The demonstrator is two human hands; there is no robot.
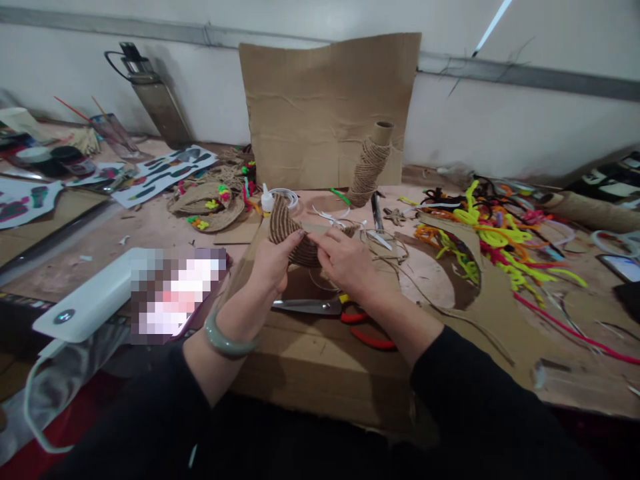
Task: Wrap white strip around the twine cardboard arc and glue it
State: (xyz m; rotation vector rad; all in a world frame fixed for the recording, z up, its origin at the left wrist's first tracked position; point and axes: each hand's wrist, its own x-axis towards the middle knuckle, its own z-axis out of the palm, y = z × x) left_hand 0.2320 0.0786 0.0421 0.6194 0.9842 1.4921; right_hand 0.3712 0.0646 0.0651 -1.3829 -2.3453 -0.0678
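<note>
So the twine-wrapped piece (283, 223) is right between both hands, up over the cardboard (300, 360). It's curved, pointy at the top, with ridged rows in browns. Left hand (273, 267) has it pinched, thumb on top; right hand (347, 263) has bent fingers against its right side, can't tell if they're gripping. Scissors (307, 306) lie just below. Further left, a white device (100, 290) has a round logo, too small to read.

Scissors (311, 307) lie before the cord piece (303, 255), twine roll (369, 172) behind.
</note>
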